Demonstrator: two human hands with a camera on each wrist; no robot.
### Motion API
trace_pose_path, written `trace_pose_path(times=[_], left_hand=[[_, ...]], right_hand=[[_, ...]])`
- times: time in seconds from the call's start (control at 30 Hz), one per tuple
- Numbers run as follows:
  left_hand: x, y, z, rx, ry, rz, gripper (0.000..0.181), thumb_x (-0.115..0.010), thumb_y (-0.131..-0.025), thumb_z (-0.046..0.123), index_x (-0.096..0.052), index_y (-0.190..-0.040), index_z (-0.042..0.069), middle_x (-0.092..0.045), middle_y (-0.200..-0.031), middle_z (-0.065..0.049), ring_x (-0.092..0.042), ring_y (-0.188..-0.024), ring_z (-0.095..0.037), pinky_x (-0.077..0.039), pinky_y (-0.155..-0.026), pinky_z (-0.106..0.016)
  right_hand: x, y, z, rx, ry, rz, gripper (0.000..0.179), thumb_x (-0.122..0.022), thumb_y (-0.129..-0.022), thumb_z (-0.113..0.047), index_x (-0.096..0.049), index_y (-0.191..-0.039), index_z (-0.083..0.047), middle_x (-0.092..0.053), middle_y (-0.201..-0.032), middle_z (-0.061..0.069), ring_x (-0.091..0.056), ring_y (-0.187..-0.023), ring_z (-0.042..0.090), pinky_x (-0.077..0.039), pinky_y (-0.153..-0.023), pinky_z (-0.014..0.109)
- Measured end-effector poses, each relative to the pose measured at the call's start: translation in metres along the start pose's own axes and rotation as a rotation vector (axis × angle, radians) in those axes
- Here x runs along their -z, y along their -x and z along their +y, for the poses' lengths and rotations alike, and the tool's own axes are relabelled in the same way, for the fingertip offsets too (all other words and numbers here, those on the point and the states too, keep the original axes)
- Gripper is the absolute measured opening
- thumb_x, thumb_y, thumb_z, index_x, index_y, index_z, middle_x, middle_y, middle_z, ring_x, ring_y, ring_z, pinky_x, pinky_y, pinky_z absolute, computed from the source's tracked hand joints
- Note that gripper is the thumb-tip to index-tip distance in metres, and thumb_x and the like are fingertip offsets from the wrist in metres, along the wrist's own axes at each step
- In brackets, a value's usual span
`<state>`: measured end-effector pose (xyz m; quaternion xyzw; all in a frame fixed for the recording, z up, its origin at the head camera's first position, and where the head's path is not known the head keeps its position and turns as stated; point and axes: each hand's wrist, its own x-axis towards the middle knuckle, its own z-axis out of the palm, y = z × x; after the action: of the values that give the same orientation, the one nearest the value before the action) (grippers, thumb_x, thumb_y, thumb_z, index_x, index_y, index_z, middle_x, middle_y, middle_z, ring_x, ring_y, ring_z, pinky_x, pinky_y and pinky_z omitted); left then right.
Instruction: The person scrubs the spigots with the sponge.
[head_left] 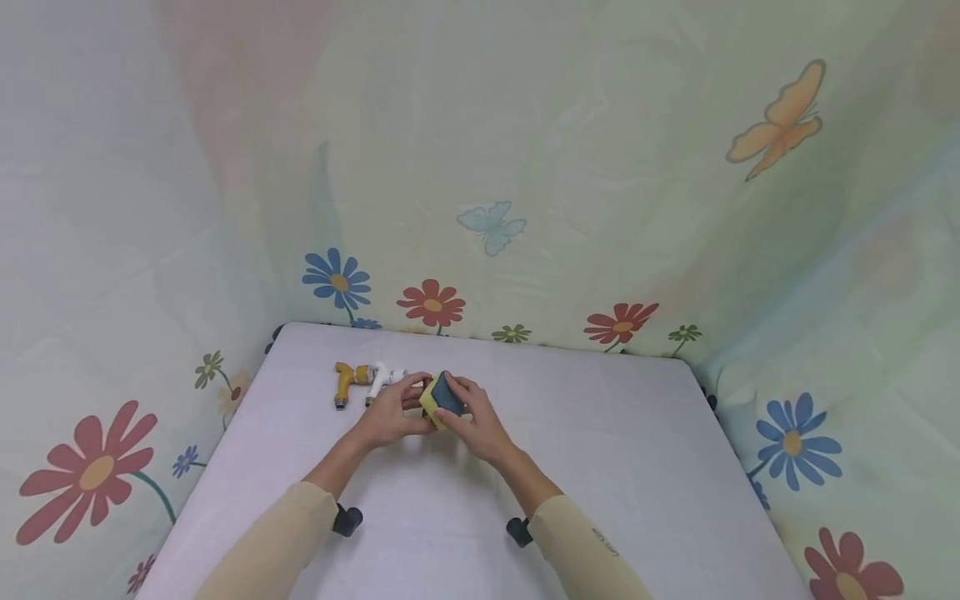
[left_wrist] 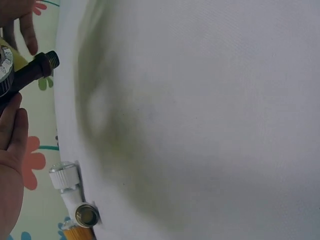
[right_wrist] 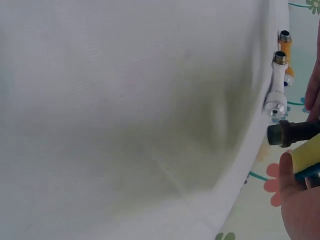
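Observation:
My right hand (head_left: 483, 427) grips a sponge (head_left: 448, 396), yellow with a dark blue face. It is pressed up against a dark tap (left_wrist: 34, 71) with a threaded end, which my left hand (head_left: 386, 418) holds by its body. In the head view the sponge and fingers hide most of this tap. The right wrist view has the tap's dark spout sticking out beside the yellow side of the sponge (right_wrist: 306, 154). Both hands are close together above the table.
A white tap (head_left: 378, 377) and a yellow-orange tap (head_left: 344, 385) lie side by side on the table, just left of my left hand. White cloth covers the table (head_left: 637, 467). Behind and around it hangs a curtain (head_left: 570, 167) printed with flowers and butterflies.

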<state>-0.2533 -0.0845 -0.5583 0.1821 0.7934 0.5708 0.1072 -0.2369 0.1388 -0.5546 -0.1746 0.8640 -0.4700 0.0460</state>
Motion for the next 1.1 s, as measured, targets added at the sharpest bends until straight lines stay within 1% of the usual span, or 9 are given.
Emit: trace_pose_path(times=[0.1, 0.2, 0.3, 0.47, 0.53, 0.67, 0.77, 0.87, 1.1], left_hand=[[0.000, 0.000, 0.002, -0.014, -0.002, 0.006, 0.091, -0.092, -0.079, 0.025, -0.043, -0.156, 0.019, -0.057, -0.152, -0.011, -0.062, -0.134, -0.030, -0.046, -0.115, -0.053], [0.001, -0.001, 0.003, -0.025, 0.013, -0.006, 0.089, -0.093, -0.079, 0.022, -0.045, -0.154, 0.019, -0.059, -0.150, -0.011, -0.062, -0.134, -0.030, -0.047, -0.114, -0.053], [0.001, -0.001, 0.003, -0.018, 0.031, -0.018, 0.087, -0.093, -0.079, 0.021, -0.046, -0.153, 0.019, -0.059, -0.150, -0.011, -0.063, -0.134, -0.029, -0.047, -0.114, -0.053], [0.003, 0.000, 0.004, 0.002, 0.020, -0.004, 0.089, -0.093, -0.078, 0.027, -0.046, -0.153, 0.020, -0.063, -0.146, -0.011, -0.064, -0.132, -0.029, -0.047, -0.114, -0.053], [0.004, 0.000, 0.005, 0.002, 0.012, 0.002, 0.090, -0.093, -0.078, 0.029, -0.045, -0.154, 0.018, -0.066, -0.143, -0.010, -0.064, -0.131, -0.029, -0.047, -0.113, -0.054], [0.006, 0.001, 0.008, 0.016, 0.004, 0.016, 0.092, -0.093, -0.078, 0.030, -0.044, -0.155, 0.017, -0.070, -0.138, -0.008, -0.065, -0.131, -0.029, -0.047, -0.113, -0.054], [0.008, 0.001, 0.009, 0.028, -0.002, 0.015, 0.096, -0.093, -0.078, 0.031, -0.042, -0.157, 0.015, -0.071, -0.136, -0.008, -0.065, -0.130, -0.030, -0.047, -0.114, -0.055], [0.008, 0.002, 0.008, 0.028, 0.011, 0.006, 0.095, -0.093, -0.079, 0.030, -0.041, -0.158, 0.013, -0.070, -0.136, -0.009, -0.065, -0.131, -0.031, -0.046, -0.114, -0.055], [0.010, 0.003, 0.005, 0.035, 0.058, 0.022, 0.092, -0.093, -0.078, 0.029, -0.044, -0.155, 0.017, -0.071, -0.134, -0.010, -0.065, -0.130, -0.031, -0.046, -0.114, -0.055]], right_hand=[[0.001, 0.000, 0.003, -0.032, -0.033, 0.005, 0.070, -0.061, -0.102, -0.051, -0.036, -0.163, -0.027, -0.040, -0.161, 0.008, -0.046, -0.135, 0.025, -0.048, -0.104, 0.044], [0.002, 0.001, 0.009, -0.053, -0.038, 0.002, 0.068, -0.061, -0.103, -0.049, -0.037, -0.162, -0.025, -0.043, -0.160, 0.008, -0.047, -0.133, 0.025, -0.048, -0.101, 0.042], [0.002, 0.002, 0.012, -0.057, -0.033, -0.005, 0.068, -0.061, -0.103, -0.048, -0.037, -0.162, -0.025, -0.042, -0.160, 0.010, -0.047, -0.133, 0.026, -0.048, -0.102, 0.044], [0.004, 0.002, 0.013, -0.028, 0.002, -0.004, 0.070, -0.060, -0.103, -0.050, -0.037, -0.162, -0.022, -0.038, -0.162, 0.014, -0.045, -0.136, 0.030, -0.048, -0.106, 0.052], [0.005, 0.002, 0.016, -0.015, 0.033, 0.004, 0.069, -0.061, -0.103, -0.048, -0.039, -0.161, -0.019, -0.039, -0.161, 0.016, -0.044, -0.137, 0.034, -0.048, -0.107, 0.054], [0.007, 0.003, 0.024, -0.012, 0.139, 0.010, 0.068, -0.064, -0.102, -0.045, -0.043, -0.159, -0.016, -0.042, -0.158, 0.020, -0.045, -0.135, 0.037, -0.048, -0.105, 0.056], [0.006, 0.005, 0.030, -0.036, 0.220, 0.000, 0.069, -0.065, -0.100, -0.047, -0.043, -0.159, -0.019, -0.041, -0.158, 0.020, -0.044, -0.134, 0.037, -0.048, -0.103, 0.054], [0.005, 0.006, 0.032, -0.054, 0.259, -0.006, 0.071, -0.067, -0.098, -0.049, -0.042, -0.160, -0.023, -0.039, -0.160, 0.018, -0.041, -0.137, 0.036, -0.048, -0.103, 0.053], [0.004, 0.007, 0.030, -0.053, 0.346, 0.019, 0.074, -0.066, -0.097, -0.055, -0.042, -0.160, -0.026, -0.037, -0.162, 0.016, -0.039, -0.140, 0.036, -0.050, -0.104, 0.054]])
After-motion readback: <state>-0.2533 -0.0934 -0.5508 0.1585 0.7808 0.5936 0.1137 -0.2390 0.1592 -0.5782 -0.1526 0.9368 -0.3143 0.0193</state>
